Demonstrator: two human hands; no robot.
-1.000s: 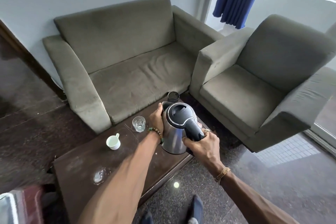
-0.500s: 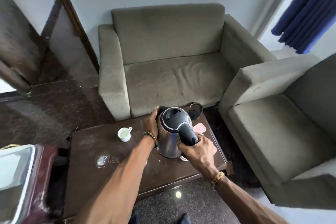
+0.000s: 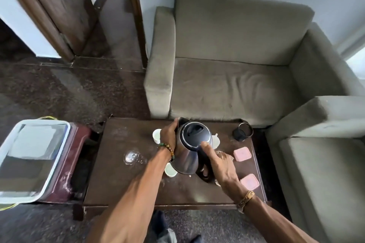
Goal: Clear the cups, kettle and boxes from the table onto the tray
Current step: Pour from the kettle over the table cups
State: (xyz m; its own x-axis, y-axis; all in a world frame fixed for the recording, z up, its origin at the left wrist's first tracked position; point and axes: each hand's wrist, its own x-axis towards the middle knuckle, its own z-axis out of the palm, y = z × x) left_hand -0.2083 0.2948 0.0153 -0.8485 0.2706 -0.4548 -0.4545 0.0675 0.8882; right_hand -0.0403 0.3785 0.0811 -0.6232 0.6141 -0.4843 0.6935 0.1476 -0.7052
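Observation:
A steel kettle [image 3: 187, 156] with a black lid is held above the dark wooden table [image 3: 138, 183]. My right hand [image 3: 221, 162] grips its black handle, thumb on the lid. My left hand [image 3: 169, 134] presses on the kettle's left side. White cups sit around it: one behind my left hand [image 3: 156, 136], one below the kettle [image 3: 170, 170], one partly hidden at its right [image 3: 216, 141]. A clear glass [image 3: 132, 158] stands left of my forearm. Two pink boxes [image 3: 242, 153] [image 3: 249, 182] lie at the table's right. The white tray [image 3: 33, 156] rests on a maroon stool at the left.
A black round holder [image 3: 242, 134] stands at the table's far right corner. A grey sofa [image 3: 227, 85] is behind the table and a grey armchair [image 3: 325, 163] is at its right. A maroon stool [image 3: 75, 163] bears the tray. Dark stone floor lies all around.
My view has swung left and down, bringing the tray into full sight. The kettle has come toward the table's middle, held by both hands throughout.

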